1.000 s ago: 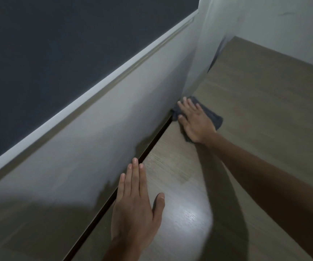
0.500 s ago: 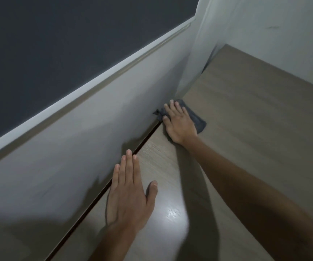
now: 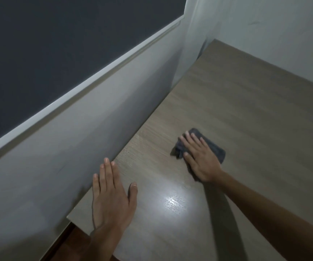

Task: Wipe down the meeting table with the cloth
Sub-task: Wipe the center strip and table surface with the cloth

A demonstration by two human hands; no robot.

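wood-grain table (image 3: 246, 113) against grey wall (image 3: 76, 147), corner

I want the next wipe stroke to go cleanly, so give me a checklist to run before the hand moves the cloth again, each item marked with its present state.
1. Right hand flat on the grey cloth, fingers straight: ok.
2. Cloth lying on the wooden tabletop, not hanging over an edge: ok.
3. Left hand flat on the table near the wall-side edge, bracing, apart from the cloth: ok.
4. Nothing standing on the tabletop ahead of the cloth, toward the far corner: ok.
5. Cloth spread flat: not ok, it is bunched at its left end.
6. Surface already wiped clean: cannot tell; only a light glare shows.
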